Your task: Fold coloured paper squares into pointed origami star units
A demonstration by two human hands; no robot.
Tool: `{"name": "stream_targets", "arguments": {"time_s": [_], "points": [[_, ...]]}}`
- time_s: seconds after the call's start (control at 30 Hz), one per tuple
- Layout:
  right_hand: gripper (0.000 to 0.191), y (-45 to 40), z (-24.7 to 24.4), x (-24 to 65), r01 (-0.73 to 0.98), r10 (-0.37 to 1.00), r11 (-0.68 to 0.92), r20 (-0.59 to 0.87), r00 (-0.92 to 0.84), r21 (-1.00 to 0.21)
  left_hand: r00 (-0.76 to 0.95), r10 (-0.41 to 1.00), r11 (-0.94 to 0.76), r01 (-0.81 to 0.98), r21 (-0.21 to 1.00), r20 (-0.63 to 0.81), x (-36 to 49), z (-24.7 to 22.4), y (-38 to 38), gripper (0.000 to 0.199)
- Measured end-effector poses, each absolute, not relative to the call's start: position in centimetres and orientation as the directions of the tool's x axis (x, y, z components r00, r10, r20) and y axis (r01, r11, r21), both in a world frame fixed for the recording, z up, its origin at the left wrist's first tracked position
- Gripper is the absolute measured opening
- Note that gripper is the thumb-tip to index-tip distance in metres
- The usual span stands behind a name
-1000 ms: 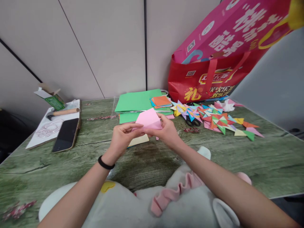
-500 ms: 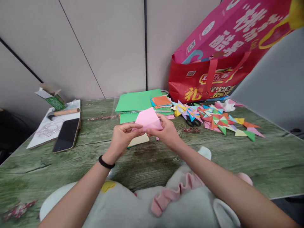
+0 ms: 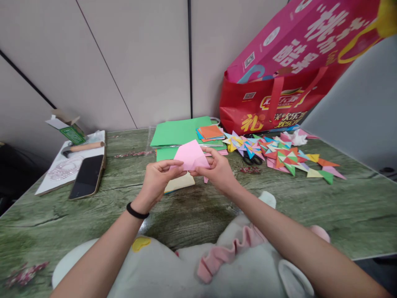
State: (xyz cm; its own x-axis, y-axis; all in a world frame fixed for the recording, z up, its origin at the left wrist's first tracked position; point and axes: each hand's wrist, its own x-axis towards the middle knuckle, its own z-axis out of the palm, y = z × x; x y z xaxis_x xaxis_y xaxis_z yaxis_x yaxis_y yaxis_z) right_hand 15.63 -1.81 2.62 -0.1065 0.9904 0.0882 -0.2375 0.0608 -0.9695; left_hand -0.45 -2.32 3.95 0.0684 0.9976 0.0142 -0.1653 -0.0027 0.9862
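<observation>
A pink sheet of folded paper (image 3: 190,154) is held up above the table between both hands, its peak pointing away from me. My left hand (image 3: 157,178) pinches its left lower corner between thumb and fingers. On the other side, my right hand (image 3: 219,169) grips the right lower corner, the thumb on the near face. Beneath the hands lies a small stack of pale yellow paper (image 3: 181,183), partly covered by my left hand. Behind the pink sheet are green sheets of paper (image 3: 178,131), with a stack of small orange squares (image 3: 211,132) on top.
Folded paper stars (image 3: 287,159) and black scissors (image 3: 252,159) lie to the right, before a red gift bag (image 3: 263,103). At left are a phone (image 3: 87,176), a hammer (image 3: 83,147) and a green box (image 3: 72,133). A grey plush toy (image 3: 173,269) sits nearest me.
The left hand has shifted slightly left and up, and the pink paper's lower edge is spread a little wider between the hands. The other things have stayed in place.
</observation>
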Motion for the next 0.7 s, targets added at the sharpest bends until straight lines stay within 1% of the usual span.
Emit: {"name": "stream_targets", "arguments": {"time_s": [0.23,0.4,0.57,0.7], "points": [[0.058,-1.8,2.6,15.6,-0.251,0.99,0.076,0.103,-0.098,-0.965,0.051,0.999,0.008,-0.145,0.989,0.0,-0.9,4.0,-2.2,0.027],[0.055,-1.3,2.3,16.3,-0.253,0.994,0.1,0.107,-0.014,-0.962,0.017,0.999,-0.046,-0.17,0.984,0.05,-1.7,3.8,-1.6,0.025],[0.057,-0.4,2.1,17.3,-0.322,0.987,0.156,0.135,0.087,-0.934,-0.091,0.991,-0.112,-0.207,0.972,0.095,-2.6,4.2,-1.0,0.024],[0.05,-0.1,2.1,17.3,-0.311,0.992,0.124,0.11,0.063,-0.942,-0.097,0.991,-0.112,-0.194,0.975,0.094,-2.6,4.2,-0.9,0.024]]}}
